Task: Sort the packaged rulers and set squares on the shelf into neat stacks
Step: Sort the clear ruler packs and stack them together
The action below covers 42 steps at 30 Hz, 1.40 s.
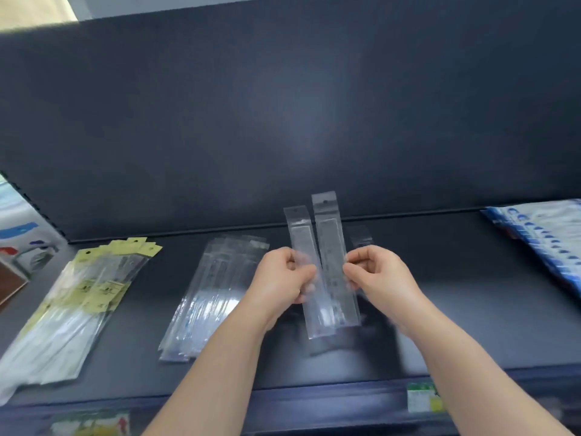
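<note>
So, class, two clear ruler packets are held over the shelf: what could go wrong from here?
1. The left hand and right hand pinch the left clear plastic ruler packet and right clear plastic ruler packet by their edges; the glossy film may slip and drop onto the dark shelf.
2. The fanned pile of clear packets nearby is loose; a careless addition could probably scatter it.

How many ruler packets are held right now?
2: shorter packet in the left hand, taller packet in the right hand. A faint third packet sits behind, possibly held.
</note>
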Motion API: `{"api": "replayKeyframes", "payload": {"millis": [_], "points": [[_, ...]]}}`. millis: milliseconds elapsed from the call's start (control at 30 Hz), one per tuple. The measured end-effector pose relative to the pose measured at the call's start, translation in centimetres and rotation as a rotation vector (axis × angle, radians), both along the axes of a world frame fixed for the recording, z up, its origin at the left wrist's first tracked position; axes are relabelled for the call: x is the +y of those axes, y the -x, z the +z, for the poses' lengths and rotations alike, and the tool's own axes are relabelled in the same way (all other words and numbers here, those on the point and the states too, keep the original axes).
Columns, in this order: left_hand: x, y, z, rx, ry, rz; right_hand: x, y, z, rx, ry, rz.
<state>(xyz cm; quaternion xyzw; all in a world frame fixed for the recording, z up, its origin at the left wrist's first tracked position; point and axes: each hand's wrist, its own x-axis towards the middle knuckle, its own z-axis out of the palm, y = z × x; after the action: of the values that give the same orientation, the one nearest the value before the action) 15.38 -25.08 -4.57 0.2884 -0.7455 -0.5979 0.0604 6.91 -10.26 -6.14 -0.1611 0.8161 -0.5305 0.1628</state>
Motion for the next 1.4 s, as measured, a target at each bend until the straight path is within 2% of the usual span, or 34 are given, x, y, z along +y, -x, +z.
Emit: {"api": "replayKeyframes", "payload": {"millis": [200, 333, 500, 600, 667, 800, 1033, 1133, 1300, 1400], "points": [[1.2, 3.7, -1.0, -0.009, 0.332, 0.026, 4.7, 3.4, -0.6, 0.166, -0.428, -0.118], [1.9, 4.3, -1.8, -0.208, 0.662, -0.019, 4.8, 3.3, -0.6, 0.338, -0.715, -0.045], [0.1, 1.7, -1.2, -0.344, 0.915, 0.077, 1.7, 1.0, 0.3, 0.504, -0.546, 0.098], [-2.7, -1.4, -0.5, -0.566, 1.066, 0.152, -1.2, -1.1, 0.4, 0.541, -0.460, 0.261], [-4.4, -3.5, -0.2, -0.677, 1.035, 0.168, -3.1, -2.4, 0.4, 0.543, -0.433, 0.363], [-6.0, -5.7, 0.3, -0.677, 0.950, 0.176, -6.4, -4.4, -0.1, 0.547, -0.425, 0.508], [-7.0, -6.7, 0.7, -0.681, 0.955, 0.147, -9.1, -6.2, -0.5, 0.555, -0.456, 0.530], [-7.9, -7.3, 0.8, -0.615, 0.915, 0.179, -9.4, -6.5, -0.5, 0.500, -0.443, 0.508], [-9.1, -8.1, 0.7, -0.405, 0.858, 0.305, -10.1, -7.2, -0.1, 0.255, -0.324, 0.529], [-9.1, -7.7, 1.2, -0.215, 0.685, 0.344, -10.6, -7.5, 0.1, 0.177, -0.209, 0.506]]}}
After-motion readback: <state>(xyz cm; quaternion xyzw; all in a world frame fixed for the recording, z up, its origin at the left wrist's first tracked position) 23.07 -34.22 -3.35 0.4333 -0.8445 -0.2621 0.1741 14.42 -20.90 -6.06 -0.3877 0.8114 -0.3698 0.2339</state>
